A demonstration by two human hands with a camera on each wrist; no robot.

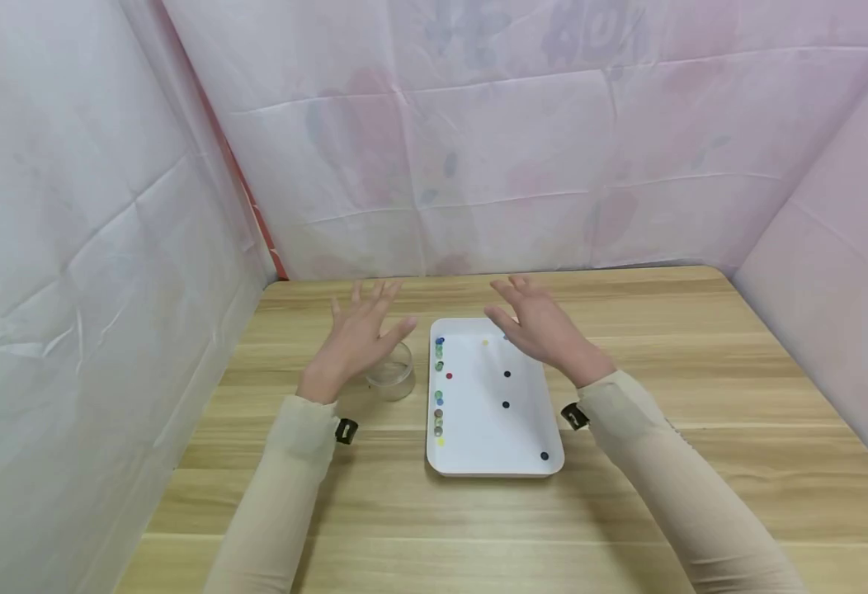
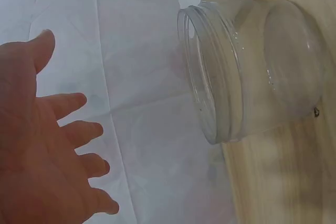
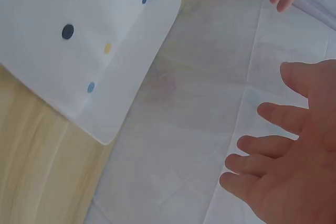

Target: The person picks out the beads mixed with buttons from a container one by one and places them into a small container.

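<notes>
Hovering left hand point(image 1: 356, 342) spread over clear jar point(image 1: 392, 371) | right hand point(image 1: 541, 330) spread over white tray point(image 1: 478, 458) | beads point(image 1: 438, 388) inside tray

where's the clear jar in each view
Head: the clear jar stands on the table, just left of the white tray, beside the left hand.
Left wrist: fills the upper right, mouth facing left.
Right wrist: not in it.
Shared landmark: the white tray, also seen in the right wrist view.
</notes>
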